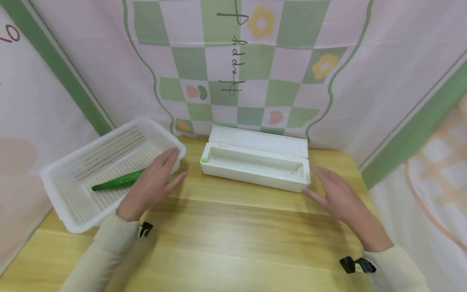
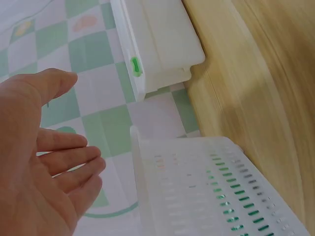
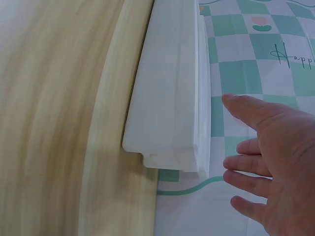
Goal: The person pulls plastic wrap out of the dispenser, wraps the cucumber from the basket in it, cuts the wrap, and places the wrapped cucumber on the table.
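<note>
A long white box (image 1: 255, 174) stands at the back of the wooden table with its lid (image 1: 259, 141) tipped back and nothing inside. A green tab (image 1: 205, 160) marks its left end. My right hand (image 1: 337, 194) is beside the box's right end, fingers extended, holding nothing. To the left, a white perforated basket (image 1: 111, 142) contains a green cucumber (image 1: 118, 181). My left hand (image 1: 151, 184) hovers by the basket's right side, overlapping part of the cucumber in the head view. Its fingers are extended, with nothing in the palm in the left wrist view.
A checkered cloth (image 1: 251, 61) with flowers and lettering hangs right behind the box. Side cloths with green bands (image 1: 58, 69) flank the wooden table (image 1: 226, 239). Each wrist wears a black strap (image 1: 357, 265).
</note>
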The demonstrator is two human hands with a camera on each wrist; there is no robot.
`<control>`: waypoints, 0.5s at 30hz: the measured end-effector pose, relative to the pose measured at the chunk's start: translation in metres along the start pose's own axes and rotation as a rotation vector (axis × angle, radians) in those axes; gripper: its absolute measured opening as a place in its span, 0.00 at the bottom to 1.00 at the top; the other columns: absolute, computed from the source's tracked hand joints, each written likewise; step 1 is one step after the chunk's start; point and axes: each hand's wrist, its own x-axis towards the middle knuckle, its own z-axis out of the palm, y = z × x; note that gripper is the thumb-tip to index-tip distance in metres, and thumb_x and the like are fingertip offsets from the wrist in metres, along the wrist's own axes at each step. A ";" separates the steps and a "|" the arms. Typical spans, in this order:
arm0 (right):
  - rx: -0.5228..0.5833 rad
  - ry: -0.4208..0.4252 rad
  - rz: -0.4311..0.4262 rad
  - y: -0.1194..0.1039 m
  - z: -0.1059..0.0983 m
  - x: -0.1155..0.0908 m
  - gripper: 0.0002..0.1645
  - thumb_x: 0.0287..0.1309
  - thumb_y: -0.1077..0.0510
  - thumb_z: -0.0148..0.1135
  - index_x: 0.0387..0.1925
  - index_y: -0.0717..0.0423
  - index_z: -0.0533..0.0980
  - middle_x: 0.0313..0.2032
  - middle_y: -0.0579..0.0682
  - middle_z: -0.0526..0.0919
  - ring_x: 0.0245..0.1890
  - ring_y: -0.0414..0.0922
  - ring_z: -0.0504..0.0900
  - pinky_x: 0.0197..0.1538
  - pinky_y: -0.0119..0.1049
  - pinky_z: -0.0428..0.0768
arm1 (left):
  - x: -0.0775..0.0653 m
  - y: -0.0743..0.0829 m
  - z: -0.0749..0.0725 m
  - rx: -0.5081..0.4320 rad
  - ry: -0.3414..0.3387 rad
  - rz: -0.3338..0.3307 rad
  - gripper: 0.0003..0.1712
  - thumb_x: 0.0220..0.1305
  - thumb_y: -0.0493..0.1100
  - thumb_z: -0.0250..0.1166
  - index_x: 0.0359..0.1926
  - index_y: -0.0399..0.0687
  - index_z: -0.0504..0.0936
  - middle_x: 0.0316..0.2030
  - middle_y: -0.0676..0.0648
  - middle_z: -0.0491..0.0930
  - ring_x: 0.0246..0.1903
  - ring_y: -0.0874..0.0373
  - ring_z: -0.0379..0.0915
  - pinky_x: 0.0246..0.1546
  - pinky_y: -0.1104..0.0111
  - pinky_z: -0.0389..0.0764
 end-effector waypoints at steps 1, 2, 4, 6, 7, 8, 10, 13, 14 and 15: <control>0.000 0.007 -0.014 0.000 0.000 0.003 0.45 0.69 0.46 0.69 0.75 0.69 0.65 0.69 0.75 0.72 0.67 0.75 0.72 0.69 0.73 0.70 | 0.003 0.001 0.000 -0.009 0.003 0.009 0.41 0.78 0.52 0.62 0.78 0.29 0.60 0.76 0.28 0.63 0.76 0.32 0.62 0.78 0.41 0.65; 0.000 0.015 -0.031 0.000 -0.001 0.006 0.43 0.69 0.48 0.70 0.73 0.69 0.67 0.67 0.74 0.75 0.66 0.74 0.74 0.68 0.73 0.72 | 0.006 0.002 0.000 -0.017 0.008 0.023 0.40 0.78 0.51 0.62 0.77 0.28 0.61 0.75 0.28 0.65 0.75 0.32 0.64 0.77 0.41 0.67; 0.007 0.014 -0.059 0.000 -0.001 0.013 0.38 0.67 0.51 0.71 0.69 0.69 0.71 0.64 0.74 0.78 0.63 0.73 0.77 0.67 0.71 0.74 | 0.013 0.004 0.000 -0.035 0.015 0.049 0.38 0.77 0.49 0.63 0.75 0.28 0.65 0.73 0.28 0.69 0.72 0.32 0.67 0.76 0.42 0.69; 0.019 -0.004 -0.074 0.000 -0.002 0.019 0.34 0.68 0.53 0.71 0.67 0.70 0.74 0.62 0.73 0.80 0.62 0.72 0.78 0.67 0.69 0.76 | 0.020 0.006 0.001 -0.052 0.012 0.068 0.36 0.76 0.47 0.64 0.73 0.28 0.67 0.71 0.28 0.72 0.71 0.32 0.70 0.75 0.42 0.70; 0.029 -0.018 -0.081 0.000 -0.002 0.022 0.33 0.69 0.54 0.71 0.66 0.69 0.75 0.61 0.72 0.81 0.62 0.71 0.79 0.67 0.69 0.76 | 0.024 0.006 0.002 -0.058 0.007 0.078 0.35 0.76 0.47 0.65 0.73 0.28 0.69 0.70 0.28 0.74 0.70 0.32 0.71 0.75 0.42 0.71; 0.040 -0.031 -0.086 0.000 -0.002 0.025 0.31 0.69 0.54 0.70 0.65 0.69 0.76 0.61 0.72 0.82 0.62 0.70 0.80 0.67 0.68 0.77 | 0.028 0.007 0.003 -0.065 0.000 0.086 0.34 0.75 0.46 0.65 0.72 0.29 0.70 0.69 0.28 0.75 0.70 0.32 0.71 0.74 0.42 0.71; 0.060 -0.057 -0.091 0.001 -0.001 0.030 0.29 0.71 0.54 0.69 0.64 0.69 0.77 0.61 0.70 0.83 0.61 0.69 0.81 0.66 0.67 0.78 | 0.036 0.008 0.006 -0.090 -0.021 0.099 0.32 0.75 0.45 0.65 0.71 0.29 0.71 0.68 0.29 0.76 0.69 0.32 0.72 0.74 0.42 0.71; 0.086 -0.075 -0.105 0.003 0.001 0.036 0.26 0.71 0.55 0.68 0.63 0.68 0.78 0.59 0.69 0.84 0.60 0.68 0.83 0.65 0.65 0.80 | 0.049 0.008 0.011 -0.117 -0.040 0.129 0.29 0.74 0.43 0.66 0.69 0.29 0.74 0.66 0.30 0.79 0.67 0.34 0.75 0.73 0.43 0.73; 0.092 -0.077 -0.109 0.004 0.002 0.039 0.25 0.71 0.56 0.68 0.62 0.68 0.79 0.59 0.68 0.84 0.59 0.67 0.83 0.65 0.65 0.80 | 0.053 0.009 0.013 -0.125 -0.044 0.142 0.28 0.74 0.42 0.66 0.68 0.29 0.75 0.65 0.31 0.80 0.67 0.34 0.76 0.73 0.44 0.74; 0.095 -0.079 -0.116 0.004 0.003 0.041 0.24 0.71 0.56 0.68 0.61 0.67 0.79 0.58 0.68 0.85 0.59 0.67 0.84 0.64 0.65 0.80 | 0.057 0.010 0.015 -0.131 -0.048 0.157 0.27 0.74 0.42 0.66 0.67 0.29 0.76 0.64 0.31 0.80 0.66 0.35 0.77 0.72 0.44 0.75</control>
